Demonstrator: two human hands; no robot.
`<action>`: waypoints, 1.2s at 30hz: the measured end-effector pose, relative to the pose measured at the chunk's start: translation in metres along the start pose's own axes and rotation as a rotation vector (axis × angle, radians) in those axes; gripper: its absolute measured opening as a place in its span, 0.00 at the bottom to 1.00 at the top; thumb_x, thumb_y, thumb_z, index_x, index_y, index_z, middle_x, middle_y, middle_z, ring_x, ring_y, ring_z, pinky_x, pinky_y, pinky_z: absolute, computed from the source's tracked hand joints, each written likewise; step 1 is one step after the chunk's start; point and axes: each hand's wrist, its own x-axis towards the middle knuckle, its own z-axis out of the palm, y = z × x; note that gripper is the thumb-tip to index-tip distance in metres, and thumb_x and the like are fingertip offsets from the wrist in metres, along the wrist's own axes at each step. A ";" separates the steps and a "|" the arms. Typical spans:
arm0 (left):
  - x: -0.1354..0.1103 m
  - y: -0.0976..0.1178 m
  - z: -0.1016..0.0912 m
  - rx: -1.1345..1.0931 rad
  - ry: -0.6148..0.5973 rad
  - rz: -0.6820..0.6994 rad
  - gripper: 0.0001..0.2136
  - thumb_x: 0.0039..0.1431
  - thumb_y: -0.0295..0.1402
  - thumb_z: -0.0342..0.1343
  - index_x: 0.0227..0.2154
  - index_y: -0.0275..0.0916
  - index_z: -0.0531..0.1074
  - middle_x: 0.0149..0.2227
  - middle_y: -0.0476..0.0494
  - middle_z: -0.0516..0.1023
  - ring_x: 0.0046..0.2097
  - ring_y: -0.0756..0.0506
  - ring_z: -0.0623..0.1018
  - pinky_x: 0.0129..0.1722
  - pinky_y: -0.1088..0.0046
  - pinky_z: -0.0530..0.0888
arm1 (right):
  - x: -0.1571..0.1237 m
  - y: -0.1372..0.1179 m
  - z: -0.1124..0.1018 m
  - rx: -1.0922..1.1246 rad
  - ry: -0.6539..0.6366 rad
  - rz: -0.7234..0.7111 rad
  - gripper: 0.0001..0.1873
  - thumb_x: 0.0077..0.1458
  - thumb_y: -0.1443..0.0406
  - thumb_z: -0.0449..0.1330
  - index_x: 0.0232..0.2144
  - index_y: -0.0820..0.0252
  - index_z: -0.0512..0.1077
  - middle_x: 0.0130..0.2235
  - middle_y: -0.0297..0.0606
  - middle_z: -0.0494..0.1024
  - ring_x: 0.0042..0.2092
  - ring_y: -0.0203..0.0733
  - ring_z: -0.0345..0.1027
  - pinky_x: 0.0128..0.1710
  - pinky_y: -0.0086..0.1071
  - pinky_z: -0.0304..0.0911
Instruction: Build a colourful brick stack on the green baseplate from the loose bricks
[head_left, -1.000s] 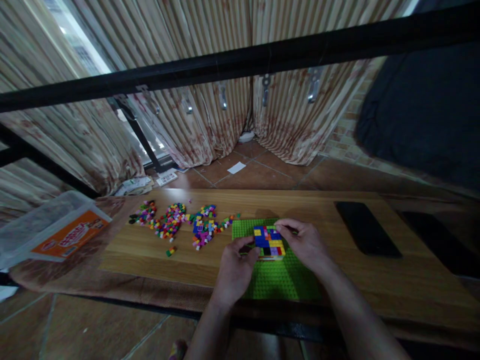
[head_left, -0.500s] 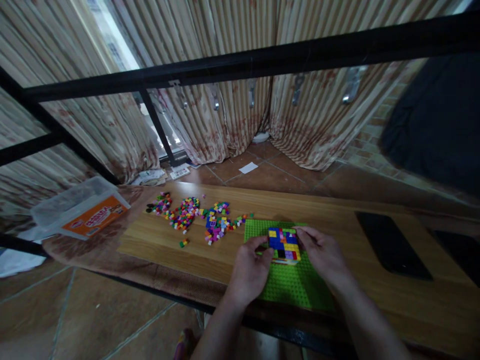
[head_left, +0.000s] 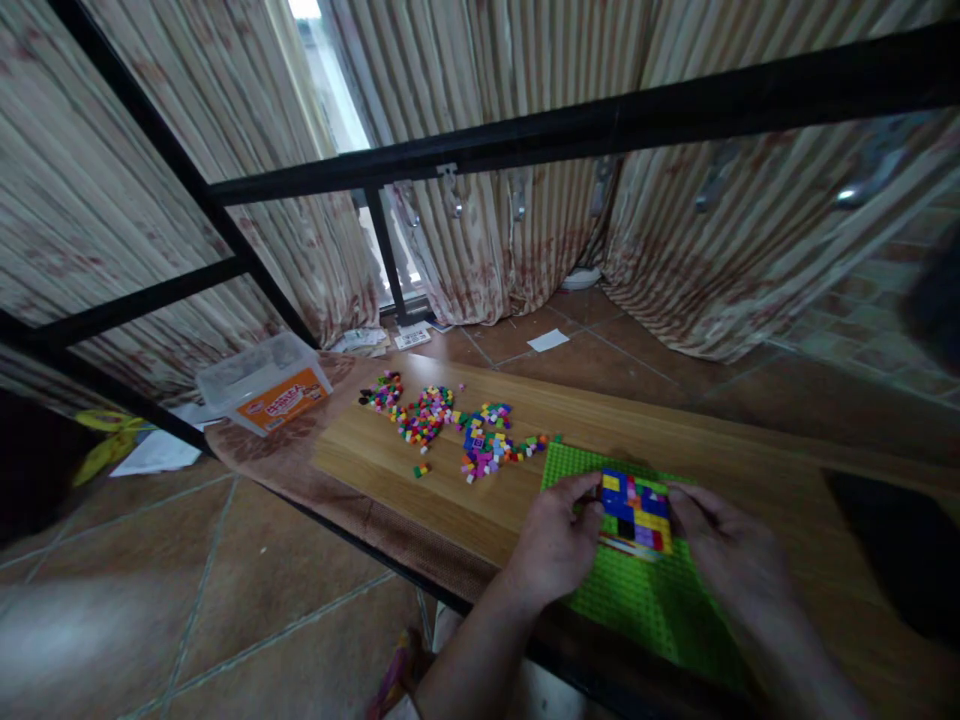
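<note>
Item 1: left hand [head_left: 559, 535], at the near edge of the wooden tabletop [head_left: 465, 515]; thumb and forefinger a little apart, gripping the left side of item 3.

Item 2: right hand [head_left: 724, 535], blurred; thumb and forefinger at the right side of item 3, near its far corner; whether they pinch it or merely touch it cannot be told.

Item 3: block build [head_left: 634, 512], low, rectangular, multicoloured top with blue and yellow prominent, pale layer visible below; located between the hands, over the far half of item 4.

Item 4: green studded baseplate [head_left: 637, 610], reaching the tabletop's near edge.

Item 5: dark flat slab [head_left: 892, 540], right of the baseplate, partly out of view.

Item 6: small brick cluster [head_left: 421, 469], green and orange, near the tabletop's left end, apart from the main heap.

Item 7: loose bricks [head_left: 427, 410], assorted colours, strewn from the tabletop's far left corner to the baseplate's far left corner.

Item 8: clear plastic tub [head_left: 259, 365], orange label, on brown cloth [head_left: 360, 520] beyond the tabletop's left edge.

Item 9: black rail [head_left: 525, 145], before striped curtains [head_left: 480, 80].
</note>
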 end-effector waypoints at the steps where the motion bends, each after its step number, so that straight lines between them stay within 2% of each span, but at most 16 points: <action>1: 0.000 0.000 0.001 0.005 -0.007 0.009 0.17 0.61 0.29 0.46 0.51 0.42 0.71 0.49 0.46 0.78 0.49 0.47 0.76 0.50 0.70 0.73 | 0.000 0.001 0.000 -0.015 0.010 0.009 0.24 0.51 0.48 0.52 0.38 0.56 0.78 0.34 0.41 0.82 0.37 0.50 0.76 0.36 0.39 0.68; 4: 0.000 -0.001 0.001 0.050 -0.023 0.019 0.17 0.62 0.29 0.45 0.51 0.42 0.71 0.48 0.47 0.78 0.47 0.47 0.77 0.49 0.71 0.73 | 0.000 0.003 -0.002 -0.048 0.031 0.023 0.25 0.50 0.47 0.52 0.38 0.57 0.78 0.35 0.42 0.82 0.38 0.53 0.75 0.37 0.42 0.68; 7: 0.002 -0.001 -0.010 0.184 0.014 0.017 0.17 0.61 0.31 0.47 0.51 0.42 0.72 0.46 0.46 0.79 0.45 0.47 0.77 0.48 0.70 0.73 | 0.001 0.003 -0.003 -0.043 0.011 0.043 0.25 0.49 0.47 0.53 0.38 0.57 0.78 0.37 0.43 0.82 0.41 0.54 0.75 0.40 0.44 0.68; 9: 0.004 -0.003 -0.026 0.351 0.148 -0.012 0.15 0.59 0.30 0.50 0.47 0.42 0.73 0.44 0.45 0.79 0.45 0.45 0.77 0.48 0.69 0.72 | 0.001 0.003 -0.004 -0.009 -0.005 0.049 0.24 0.49 0.48 0.55 0.39 0.56 0.77 0.36 0.43 0.82 0.39 0.53 0.76 0.39 0.43 0.68; 11: 0.006 -0.006 -0.047 0.555 0.332 -0.064 0.12 0.57 0.27 0.51 0.41 0.41 0.76 0.42 0.43 0.78 0.46 0.44 0.75 0.49 0.67 0.71 | 0.001 0.001 -0.005 0.034 0.000 0.040 0.22 0.49 0.49 0.56 0.39 0.55 0.77 0.34 0.42 0.82 0.37 0.51 0.76 0.37 0.41 0.69; 13: 0.007 -0.011 -0.067 0.750 0.419 -0.126 0.09 0.55 0.27 0.53 0.37 0.40 0.76 0.39 0.42 0.77 0.45 0.42 0.74 0.48 0.65 0.70 | 0.000 -0.001 -0.005 0.058 0.001 0.033 0.22 0.49 0.49 0.56 0.39 0.55 0.77 0.34 0.41 0.82 0.36 0.51 0.77 0.36 0.40 0.70; 15: 0.007 -0.015 -0.080 0.878 0.417 -0.160 0.08 0.57 0.29 0.53 0.35 0.40 0.76 0.38 0.41 0.76 0.44 0.42 0.73 0.46 0.64 0.69 | -0.001 -0.004 -0.006 0.071 0.001 0.029 0.23 0.48 0.48 0.56 0.39 0.55 0.77 0.35 0.41 0.82 0.37 0.51 0.77 0.38 0.42 0.70; 17: 0.007 -0.019 -0.086 0.954 0.386 -0.161 0.08 0.58 0.29 0.52 0.35 0.40 0.76 0.38 0.40 0.75 0.43 0.41 0.73 0.45 0.64 0.68 | -0.002 -0.007 -0.006 0.071 0.006 0.031 0.23 0.47 0.48 0.56 0.38 0.54 0.77 0.36 0.41 0.82 0.40 0.53 0.76 0.41 0.43 0.70; 21: 0.007 -0.022 -0.085 1.036 0.351 -0.136 0.08 0.59 0.30 0.51 0.35 0.41 0.75 0.40 0.40 0.74 0.43 0.41 0.72 0.44 0.63 0.67 | -0.001 -0.009 -0.005 0.070 0.014 0.029 0.22 0.46 0.47 0.57 0.37 0.52 0.78 0.40 0.41 0.82 0.45 0.55 0.74 0.45 0.44 0.68; 31: 0.006 -0.022 -0.083 1.027 0.307 -0.110 0.07 0.59 0.29 0.51 0.34 0.41 0.75 0.41 0.41 0.73 0.44 0.42 0.71 0.45 0.64 0.65 | 0.000 -0.008 -0.005 0.073 0.018 0.008 0.22 0.45 0.46 0.57 0.36 0.50 0.78 0.40 0.40 0.82 0.44 0.55 0.75 0.44 0.47 0.68; 36: 0.006 -0.025 -0.081 1.044 0.314 -0.104 0.06 0.58 0.28 0.51 0.33 0.40 0.73 0.42 0.41 0.73 0.43 0.41 0.70 0.44 0.64 0.66 | 0.001 -0.005 -0.005 0.070 0.037 -0.015 0.24 0.46 0.47 0.58 0.38 0.55 0.78 0.38 0.42 0.82 0.42 0.55 0.75 0.43 0.47 0.68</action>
